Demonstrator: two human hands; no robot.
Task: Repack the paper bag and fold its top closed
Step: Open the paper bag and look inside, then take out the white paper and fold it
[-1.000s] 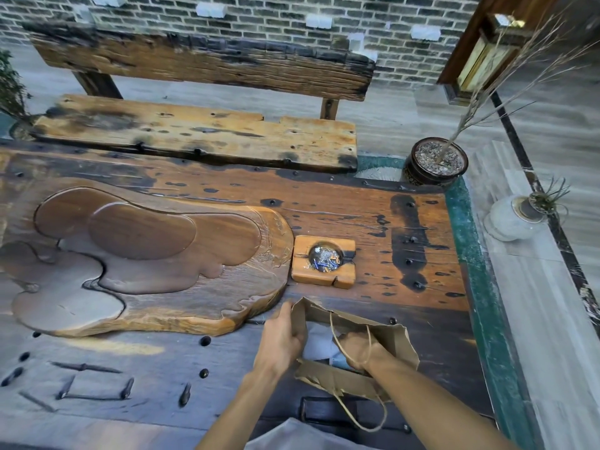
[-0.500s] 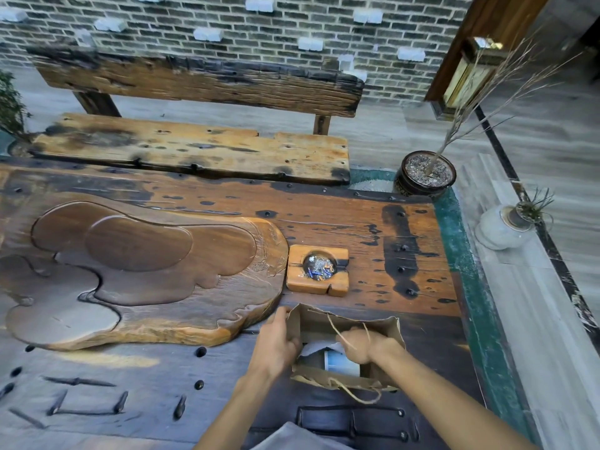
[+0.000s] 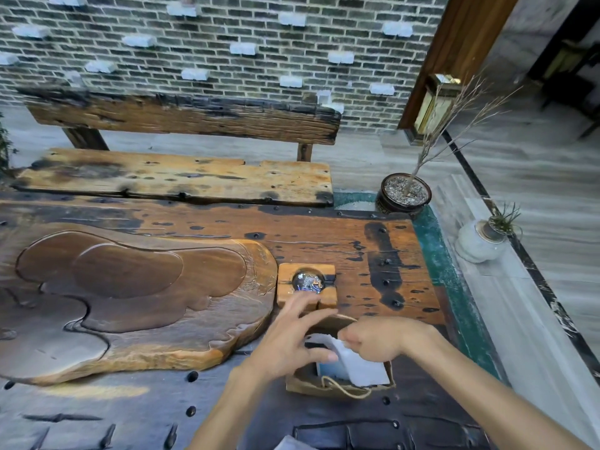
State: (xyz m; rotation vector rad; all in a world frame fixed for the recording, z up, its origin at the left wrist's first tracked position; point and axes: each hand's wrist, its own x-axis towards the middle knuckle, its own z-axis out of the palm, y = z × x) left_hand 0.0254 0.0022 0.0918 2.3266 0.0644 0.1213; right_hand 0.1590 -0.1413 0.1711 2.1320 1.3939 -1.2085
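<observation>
My right hand (image 3: 373,341) pinches the white folded paper (image 3: 354,362) above the brown paper bag (image 3: 337,386), left hand (image 3: 292,339) open beside it; a snagged corner could, I think, tear the mouth.

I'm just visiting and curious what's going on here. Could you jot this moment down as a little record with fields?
place: dark wooden table
bag: brown paper bag, top open, rope handle hanging at front
contents: white item sticking out of the bag
right hand: pinching the white item's top
left hand: fingers spread over the bag's left side
nearby: small wooden block holding a shiny ball
fold: not yet done
</observation>
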